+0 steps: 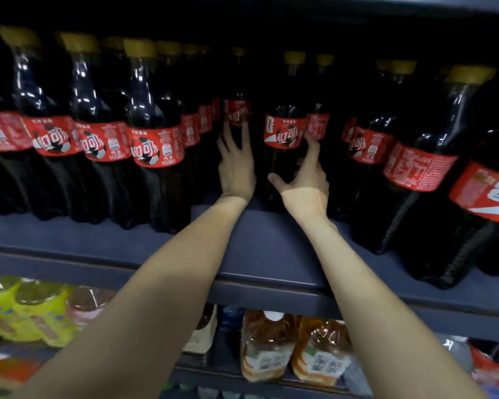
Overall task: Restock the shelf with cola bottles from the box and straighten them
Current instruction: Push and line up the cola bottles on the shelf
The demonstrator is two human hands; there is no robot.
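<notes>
Head view: left hand [236,168] and right hand [306,185], fingers spread, flank a dark red-labelled plastic cola bottle [284,139] set back from the blue-grey shelf [260,254] edge, bare shelf in front.

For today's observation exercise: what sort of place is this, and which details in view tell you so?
Most likely a shop's drinks aisle. Rows of identical cola bottles fill a dark shelf, more packaged drinks sit below, and two hands reach in among the bottles.

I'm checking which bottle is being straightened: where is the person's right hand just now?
In the head view, the right hand reaches deep into the cola shelf, right of centre, open around the set-back cola bottle, with the left hand just beside it.
</notes>
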